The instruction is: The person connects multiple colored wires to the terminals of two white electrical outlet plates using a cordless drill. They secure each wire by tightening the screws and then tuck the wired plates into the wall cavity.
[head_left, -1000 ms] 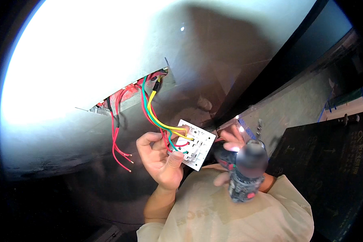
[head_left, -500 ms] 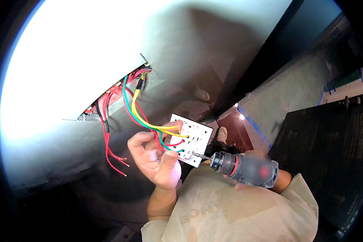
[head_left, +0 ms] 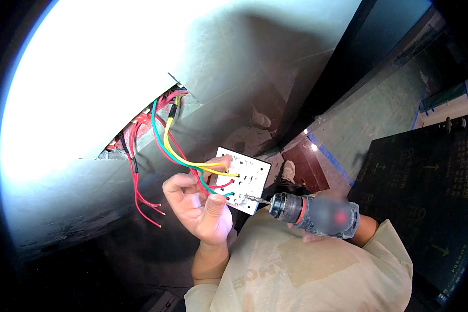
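Observation:
My left hand (head_left: pixel 203 208) grips the edge of a white wall socket (head_left: pixel 249 179), its back turned up. Yellow, red and green wires (head_left: pixel 167 140) run from the wall opening into holes in that back. In my right hand (head_left: pixel 311 237), mostly hidden behind the tool, is a cordless drill (head_left: pixel 317 213) with a black and red body, partly blurred. Its screwdriver bit (head_left: pixel 257 199) points left and meets the lower part of the socket's back. The exact screw at the tip is too small to make out.
A long opening (head_left: pixel 140 125) in the pale wall (head_left: pixel 99 67) holds more cables. Loose red wires (head_left: pixel 138 192) with bare ends hang from it. A dark printed board (head_left: pixel 416 192) stands at right. Blue tape (head_left: pixel 330 158) marks the floor, near a shoe (head_left: pixel 288 170).
The view has shifted slightly, so the socket, wires and wall opening sit a little further left. Both hands keep their hold, and the bit remains at the socket's back.

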`<state>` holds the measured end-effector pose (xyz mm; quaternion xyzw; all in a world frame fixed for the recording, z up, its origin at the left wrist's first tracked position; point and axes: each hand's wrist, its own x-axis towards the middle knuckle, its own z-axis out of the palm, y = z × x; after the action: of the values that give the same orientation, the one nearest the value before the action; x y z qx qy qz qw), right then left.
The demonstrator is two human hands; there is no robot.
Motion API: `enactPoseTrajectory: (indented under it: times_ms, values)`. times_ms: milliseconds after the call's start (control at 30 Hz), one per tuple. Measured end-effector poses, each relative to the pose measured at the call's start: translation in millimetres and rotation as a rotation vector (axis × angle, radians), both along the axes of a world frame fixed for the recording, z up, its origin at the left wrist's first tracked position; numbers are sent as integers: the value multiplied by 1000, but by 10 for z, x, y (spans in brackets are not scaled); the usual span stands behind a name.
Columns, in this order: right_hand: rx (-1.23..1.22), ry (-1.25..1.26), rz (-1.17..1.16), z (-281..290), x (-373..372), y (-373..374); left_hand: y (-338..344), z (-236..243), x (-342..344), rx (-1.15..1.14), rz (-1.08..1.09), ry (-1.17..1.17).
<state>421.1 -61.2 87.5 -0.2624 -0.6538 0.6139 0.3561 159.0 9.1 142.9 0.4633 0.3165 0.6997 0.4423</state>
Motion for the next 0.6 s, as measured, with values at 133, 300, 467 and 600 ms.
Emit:
enactPoseTrajectory:
  times_ms: [133, 300, 467, 600]
  values:
    - [-20, 3, 20, -37, -16, -1, 16, -22, 1, 21, -14, 1]
    - [63, 3, -36, 47, -48, 70, 27, -25, -46, 48, -36, 58]
    - [43, 16, -38, 40, -31, 79, 50, -53, -127, 63, -103, 143]
    - [160, 29, -53, 53, -39, 139, 48, -40, -165, 29, -119, 161]
